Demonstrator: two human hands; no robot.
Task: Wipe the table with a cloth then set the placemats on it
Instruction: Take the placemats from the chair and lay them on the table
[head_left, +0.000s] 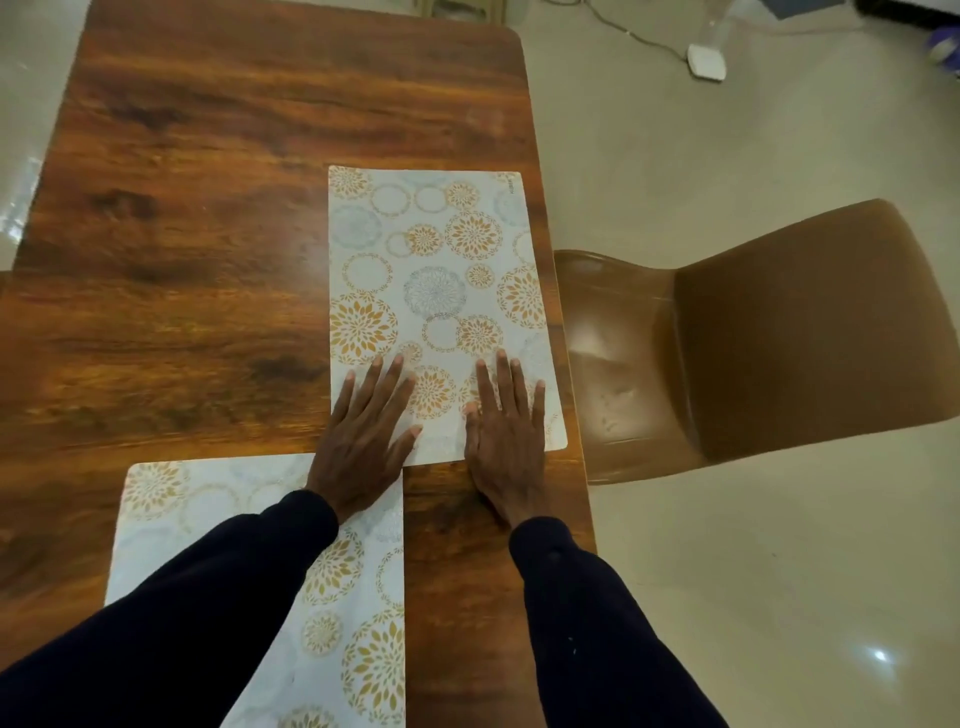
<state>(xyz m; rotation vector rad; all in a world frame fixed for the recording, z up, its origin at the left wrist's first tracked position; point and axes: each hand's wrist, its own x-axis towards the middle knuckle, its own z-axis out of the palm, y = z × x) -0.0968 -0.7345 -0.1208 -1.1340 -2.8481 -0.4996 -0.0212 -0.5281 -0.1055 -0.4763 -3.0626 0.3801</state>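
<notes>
Both hands lie flat with fingers straight and spread. The left hand (363, 441) covers the near left corner of the far placemat (436, 270). The right hand (506, 441) rests its fingers on that mat's near edge and its palm on bare wood. This mat lies lengthwise along the right edge of the desk (208, 208), beside a brown chair (779, 338). A second placemat (171, 519) lies nearer, under the left sleeve, close to the first. No cloth shows, so the wiping looks finished. Two mats are down, and the far one seems to be getting its final squaring. The wood-grain top is glossy; beyond it the pale floor (727, 571) carries a white box (706, 61) on a cable.
</notes>
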